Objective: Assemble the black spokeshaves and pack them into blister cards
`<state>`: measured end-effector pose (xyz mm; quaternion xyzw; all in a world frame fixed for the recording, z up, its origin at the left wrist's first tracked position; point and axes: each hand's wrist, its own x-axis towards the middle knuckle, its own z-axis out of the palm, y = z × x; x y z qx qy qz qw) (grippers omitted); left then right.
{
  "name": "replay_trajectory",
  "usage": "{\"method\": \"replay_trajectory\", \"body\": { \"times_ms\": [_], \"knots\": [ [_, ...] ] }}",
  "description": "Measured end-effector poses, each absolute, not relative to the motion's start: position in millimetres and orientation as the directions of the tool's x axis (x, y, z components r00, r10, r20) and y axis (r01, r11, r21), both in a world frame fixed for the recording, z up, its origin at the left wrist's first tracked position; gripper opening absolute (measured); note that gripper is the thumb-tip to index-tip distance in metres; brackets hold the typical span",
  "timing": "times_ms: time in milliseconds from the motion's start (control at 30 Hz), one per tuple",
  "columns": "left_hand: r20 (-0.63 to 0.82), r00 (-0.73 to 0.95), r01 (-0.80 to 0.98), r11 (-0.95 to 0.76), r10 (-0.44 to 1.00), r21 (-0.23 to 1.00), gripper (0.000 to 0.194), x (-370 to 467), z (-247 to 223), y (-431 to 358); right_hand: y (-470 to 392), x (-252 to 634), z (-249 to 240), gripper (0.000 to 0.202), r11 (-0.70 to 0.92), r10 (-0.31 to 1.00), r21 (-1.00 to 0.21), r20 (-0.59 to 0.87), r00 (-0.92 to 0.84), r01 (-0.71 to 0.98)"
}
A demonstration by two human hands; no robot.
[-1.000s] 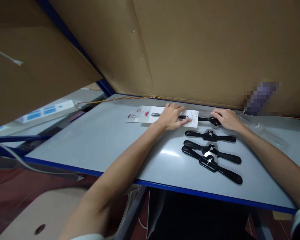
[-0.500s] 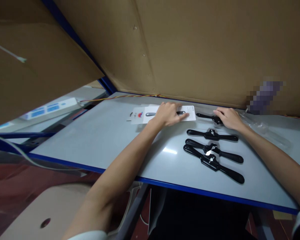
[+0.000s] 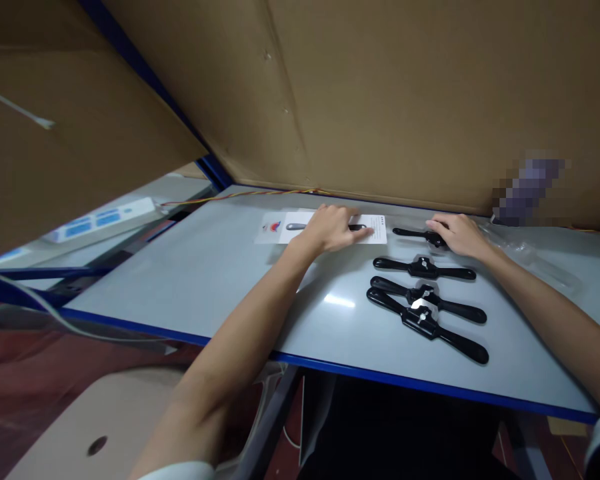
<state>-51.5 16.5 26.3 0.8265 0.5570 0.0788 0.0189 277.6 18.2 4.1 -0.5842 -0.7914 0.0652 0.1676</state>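
Note:
My left hand lies over a white printed card with a picture of a black-handled tool, near the back of the table. Its thumb and fingers grip the card, though some fingertips are hidden. The card's left end is paler, with a red and blue logo. To the right, my right hand closes on the right part of a black spokeshave, hiding its far handle. Nearer to me lies another spokeshave. Two more, a spokeshave and a front spokeshave, overlap with metal blades showing.
Clear plastic packaging lies right of my right hand. A cardboard wall rises behind the table, with a thin wire along its foot. A power strip sits on the left; a stool stands below.
The card under my left hand has shifted slightly left, and small dark marks near its left end no longer show. My right hand and the spokeshaves have hardly moved.

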Motion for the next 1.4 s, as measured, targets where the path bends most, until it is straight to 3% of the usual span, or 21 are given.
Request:
{"method": "replay_trajectory", "body": {
  "times_ms": [267, 667, 767, 867, 933, 1000, 1067, 1233, 1400],
  "knots": [
    [0.217, 0.51, 0.836, -0.539, 0.832, 0.102, 0.068, -42, 15, 19, 15, 272, 6, 0.043, 0.38, 0.921, -0.326, 0.221, -0.321, 0.866],
    [0.397, 0.591, 0.756, -0.654, 0.702, 0.029, 0.06, 7, 1, 7, -5, 238, 25, 0.031, 0.481, 0.875, -0.315, 0.227, -0.427, 0.818],
    [0.567, 0.397, 0.81, -0.566, 0.722, 0.154, 0.057, -22, 6, 16, -1, 247, 26, 0.03, 0.442, 0.897, -0.372, 0.2, -0.394, 0.816],
    [0.687, -0.01, 0.844, -0.362, 0.727, 0.396, 0.056, -66, 7, 35, 9, 262, 25, 0.031, 0.416, 0.909, -0.511, 0.199, -0.367, 0.753],
    [0.654, -0.232, 0.773, -0.272, 0.72, 0.573, 0.056, -90, 5, 49, 15, 269, 24, 0.032, 0.426, 0.902, -0.615, 0.229, -0.367, 0.664],
    [0.554, -0.327, 0.667, -0.228, 0.766, 0.709, 0.053, -100, 1, 59, 18, 272, 23, 0.035, 0.425, 0.899, -0.682, 0.243, -0.364, 0.595],
    [0.504, -0.317, 0.602, -0.24, 0.803, 0.762, 0.049, -97, -3, 63, 19, 271, 23, 0.042, 0.412, 0.902, -0.702, 0.227, -0.366, 0.581],
    [0.467, -0.158, 0.573, -0.304, 0.87, 0.761, 0.047, -63, -11, 51, 15, 264, 23, 0.058, 0.393, 0.897, -0.721, 0.166, -0.409, 0.571],
    [0.396, -0.005, 0.612, -0.31, 0.918, 0.727, 0.045, -35, -15, 33, 10, 255, 32, 0.051, 0.388, 0.904, -0.667, 0.14, -0.405, 0.636]
  ]
}}
